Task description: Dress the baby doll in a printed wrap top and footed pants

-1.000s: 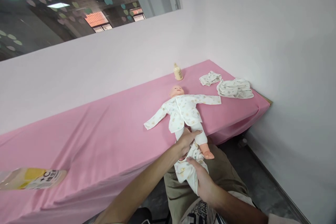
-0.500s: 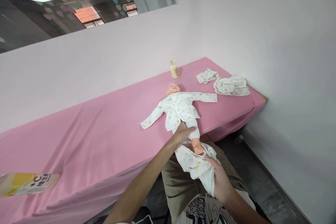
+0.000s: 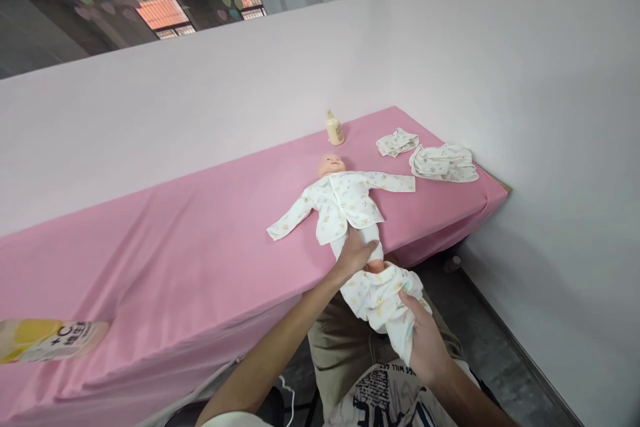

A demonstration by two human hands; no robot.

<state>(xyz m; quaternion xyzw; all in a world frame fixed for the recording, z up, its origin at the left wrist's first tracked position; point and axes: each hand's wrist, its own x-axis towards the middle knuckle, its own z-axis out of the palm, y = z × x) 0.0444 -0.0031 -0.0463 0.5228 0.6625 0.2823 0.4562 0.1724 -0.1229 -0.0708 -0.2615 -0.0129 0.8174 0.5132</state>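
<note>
A baby doll (image 3: 332, 165) in a white printed top lies on its back on the pink table (image 3: 190, 240), legs hanging over the near edge. My left hand (image 3: 356, 255) is closed around the doll's legs at the table edge. My right hand (image 3: 424, 339) grips a pair of small white printed trousers (image 3: 381, 295) bunched just below the doll's feet, over my lap. The feet are mostly covered by the cloth.
A small cream bottle (image 3: 335, 129) stands by the wall behind the doll. Two folded white baby garments (image 3: 443, 163) lie at the table's right end. A yellow drink bottle (image 3: 47, 339) lies at the far left edge. A pink wall runs close on the right.
The trousers have come up from below the table edge and now cover the doll's feet. My right hand moved right and lower along the cloth; my left hand stayed on the legs.
</note>
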